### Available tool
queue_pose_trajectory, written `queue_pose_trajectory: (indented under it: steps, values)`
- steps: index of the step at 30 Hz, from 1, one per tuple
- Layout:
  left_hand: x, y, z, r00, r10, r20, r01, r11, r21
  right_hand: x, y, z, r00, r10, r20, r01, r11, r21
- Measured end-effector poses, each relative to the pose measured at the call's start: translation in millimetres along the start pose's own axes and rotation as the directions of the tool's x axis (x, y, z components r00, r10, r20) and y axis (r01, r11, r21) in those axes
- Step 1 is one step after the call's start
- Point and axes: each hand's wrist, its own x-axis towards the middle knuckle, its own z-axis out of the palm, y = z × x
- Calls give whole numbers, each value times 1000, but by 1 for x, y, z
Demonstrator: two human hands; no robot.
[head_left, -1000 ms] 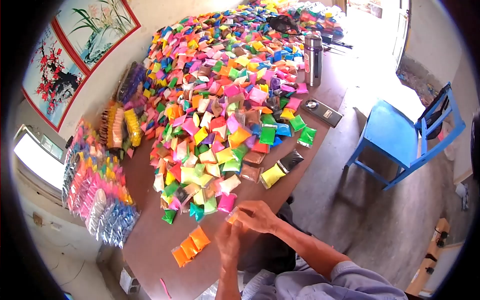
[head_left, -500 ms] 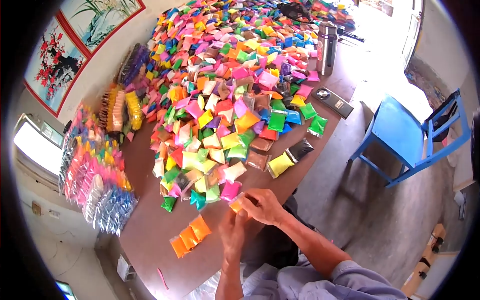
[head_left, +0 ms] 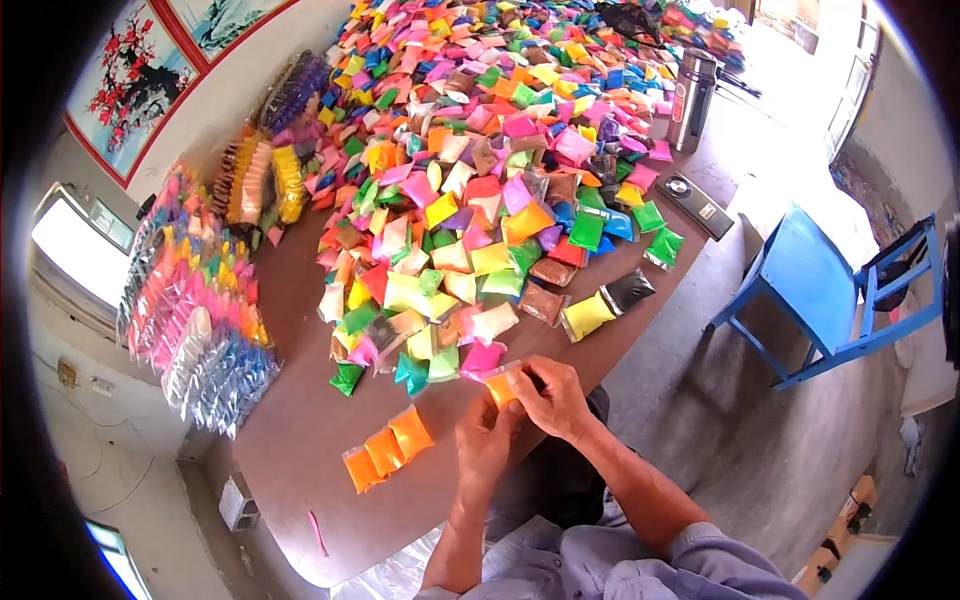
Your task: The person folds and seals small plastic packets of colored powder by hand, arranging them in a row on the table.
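Both hands meet over the near edge of the brown table, closed on one small orange packet (head_left: 501,386). My left hand (head_left: 485,440) pinches its lower part, and my right hand (head_left: 550,398) grips its upper right side. To the left, a short row of orange packets (head_left: 385,452) lies on the tabletop, side by side. Just beyond my hands are a pink packet (head_left: 483,358) and a teal packet (head_left: 410,374), at the near end of a large heap of coloured packets (head_left: 460,215).
A steel flask (head_left: 692,100) and a dark flat device (head_left: 695,205) stand and lie by the table's right edge. A blue chair (head_left: 810,280) is on the floor at right. Bundled packets (head_left: 200,300) line the left side. A pink strip (head_left: 318,533) lies near the front.
The view has shifted, so the table contents sit differently in the frame. The orange packet between my hands shows more fully now, and both hands still hold it.
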Motion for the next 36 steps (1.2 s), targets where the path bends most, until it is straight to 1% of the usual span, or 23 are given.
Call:
queue_pose_trajectory:
  steps: [1,3,5,7,8,10,11,13,14,15,16,17,19,21,23,25,27,28,30,31,33,34,36]
  values:
    - [1,0,-2,1000,-10,29,9,1000,29,-1,2,1,1000,-1,5,1,1000,-3]
    - [0,10,-2,999,0,43,0,1000,-5,-2,6,3,999,9,-39,-6,998,70]
    - [4,15,-3,999,3,54,-1,999,-40,-2,7,0,999,21,-37,-19,999,47]
    - [12,14,-5,998,-23,67,31,992,-125,-2,7,3,998,3,-68,0,999,38]
    - [16,13,-5,998,-26,62,34,991,-132,-1,5,4,997,-15,-79,17,1000,25]
    - [22,12,-4,989,128,71,-131,991,38,-1,4,3,997,-7,-76,8,1000,6]
    - [26,11,-4,990,124,65,-126,992,30,0,4,3,997,-3,-82,3,1000,-7]
    - [34,11,-4,949,301,97,-307,950,58,0,0,3,998,17,-67,-18,1000,-20]
    - [36,12,-6,939,323,117,-335,937,100,1,-2,5,995,23,-98,-22,1000,17]
    - [38,13,-7,941,320,109,-330,939,95,2,-2,7,991,31,-129,-24,998,53]
    - [38,13,-8,937,316,147,-328,942,70,2,1,6,991,2,-130,-1,1000,7]
    - [39,12,-8,932,313,185,-326,944,44,1,2,7,993,4,-121,-4,1000,3]
    - [42,9,-9,936,298,189,-302,953,-8,1,2,8,985,-68,-158,56,996,-75]
    - [46,5,-12,934,311,175,-313,950,-16,1,1,6,990,-70,-120,62,995,-74]
    - [45,8,-14,937,308,167,-307,951,-31,0,-1,6,997,-37,-70,28,992,-124]
    - [46,5,-14,936,314,161,-312,949,-36,2,0,8,996,-63,-67,54,990,-128]
    - [48,-8,-11,947,289,143,-273,955,-118,0,1,9,994,-83,-72,73,989,-130]
    - [48,-11,-11,948,287,139,-272,955,-118,0,3,10,993,-80,-84,70,991,-117]
    - [49,-12,-11,922,364,134,-356,931,-76,-1,5,8,994,-63,-86,51,990,-130]
    - [48,-10,-12,923,362,132,-355,932,-77,-1,5,9,995,-62,-83,51,990,-131]
    - [46,-5,-12,941,299,161,-287,953,-97,0,4,10,991,-78,-110,67,992,-103]
    - [45,-2,-12,941,299,158,-286,953,-99,0,4,10,991,-79,-107,67,992,-104]
    - [44,2,-11,946,294,137,-266,945,-190,-1,5,10,992,-94,-88,85,991,-104]
